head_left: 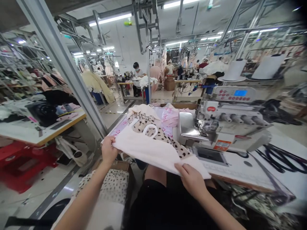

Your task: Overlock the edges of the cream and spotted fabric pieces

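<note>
Left of the sewing machine, the white cloth spans lengthwise between left hand and right hand, both pinching it, the right nearer the machine.

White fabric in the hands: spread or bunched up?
Spread. The white fabric extends broad and mostly smooth between the left hand and right hand, each gripping an edge. Can't tell if it's doubled.

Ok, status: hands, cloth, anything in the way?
Left hand, right hand both gripping pale cloth. Cloth spread between them. Spotted fabric along its far side; machine to the right.
</note>
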`<state>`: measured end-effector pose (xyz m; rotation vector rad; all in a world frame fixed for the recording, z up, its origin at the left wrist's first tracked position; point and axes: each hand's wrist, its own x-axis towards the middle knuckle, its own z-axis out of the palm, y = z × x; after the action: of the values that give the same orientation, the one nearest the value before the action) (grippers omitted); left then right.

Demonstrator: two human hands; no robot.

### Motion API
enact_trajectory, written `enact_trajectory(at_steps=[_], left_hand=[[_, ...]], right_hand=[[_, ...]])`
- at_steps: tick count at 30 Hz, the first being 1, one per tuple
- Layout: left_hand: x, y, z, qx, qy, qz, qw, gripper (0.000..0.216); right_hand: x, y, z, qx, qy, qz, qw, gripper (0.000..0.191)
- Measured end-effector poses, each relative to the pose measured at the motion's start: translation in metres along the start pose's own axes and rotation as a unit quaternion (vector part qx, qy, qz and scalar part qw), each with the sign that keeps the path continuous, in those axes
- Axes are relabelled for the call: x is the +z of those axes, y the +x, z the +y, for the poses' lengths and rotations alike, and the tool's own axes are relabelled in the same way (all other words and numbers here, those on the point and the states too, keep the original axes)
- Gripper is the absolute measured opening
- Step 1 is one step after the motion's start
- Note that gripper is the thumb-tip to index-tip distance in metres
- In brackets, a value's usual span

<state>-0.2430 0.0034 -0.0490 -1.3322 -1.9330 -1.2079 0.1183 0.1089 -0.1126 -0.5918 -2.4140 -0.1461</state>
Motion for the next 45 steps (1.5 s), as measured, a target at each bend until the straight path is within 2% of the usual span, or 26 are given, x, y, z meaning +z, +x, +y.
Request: enact_trajectory(at_steps=[10, 14, 16, 18, 21, 23, 25, 27, 30, 31, 38, 42, 45], left_hand=[[0.011, -0.022, -0.008, -0.061, -0.024, 0.021, 0.998, 0.009], [0.013, -0.030, -0.011, -0.086, -0.028, 0.035, 0.995, 0.028], [0.013, -0.037, -0.007, -0.132, -0.047, 0.055, 0.989, 0.043], [0.014, -0.046, -0.001, -0.240, -0.142, 0.095, 0.956, 0.053], [0.014, -0.060, 0.014, -0.379, -0.311, 0.123, 0.863, 0.041], [0.014, -0.066, 0.025, -0.404, -0.370, 0.089, 0.831, 0.033], [0.014, -0.067, 0.036, -0.425, -0.421, 0.045, 0.800, 0.038], [0.014, -0.062, 0.049, -0.453, -0.479, 0.017, 0.752, 0.035], [0.017, -0.050, 0.064, -0.499, -0.549, 0.018, 0.671, 0.025], [0.017, -0.046, 0.068, -0.512, -0.556, 0.026, 0.654, 0.026], [0.015, -0.039, 0.070, -0.528, -0.550, 0.053, 0.645, 0.032], [0.006, -0.042, 0.073, -0.523, -0.542, 0.049, 0.656, 0.033], [0.001, -0.041, 0.072, -0.514, -0.533, 0.050, 0.671, 0.033]], right_hand=[[0.014, -0.011, 0.000, -0.004, 0.021, 0.000, 1.000, 0.038], [0.015, -0.014, 0.001, 0.000, 0.047, -0.009, 0.999, 0.042], [0.016, -0.016, 0.001, 0.006, 0.059, -0.008, 0.998, 0.044], [0.018, -0.018, 0.001, 0.013, 0.070, -0.009, 0.997, 0.045], [0.019, -0.022, 0.001, 0.025, 0.084, -0.016, 0.996, 0.046], [0.018, -0.023, 0.001, 0.031, 0.093, -0.018, 0.995, 0.047], [0.017, -0.023, 0.000, 0.034, 0.098, -0.014, 0.995, 0.047], [0.015, -0.022, 0.000, 0.037, 0.103, -0.006, 0.994, 0.047], [0.012, -0.020, -0.002, 0.040, 0.113, 0.006, 0.993, 0.046], [0.011, -0.020, -0.004, 0.042, 0.115, 0.007, 0.992, 0.045], [0.006, -0.025, -0.021, 0.035, 0.143, 0.009, 0.989, 0.040], [0.000, -0.029, -0.030, 0.029, 0.186, -0.009, 0.982, 0.037], [-0.014, -0.019, -0.027, 0.070, 0.250, -0.050, 0.964, 0.026]])
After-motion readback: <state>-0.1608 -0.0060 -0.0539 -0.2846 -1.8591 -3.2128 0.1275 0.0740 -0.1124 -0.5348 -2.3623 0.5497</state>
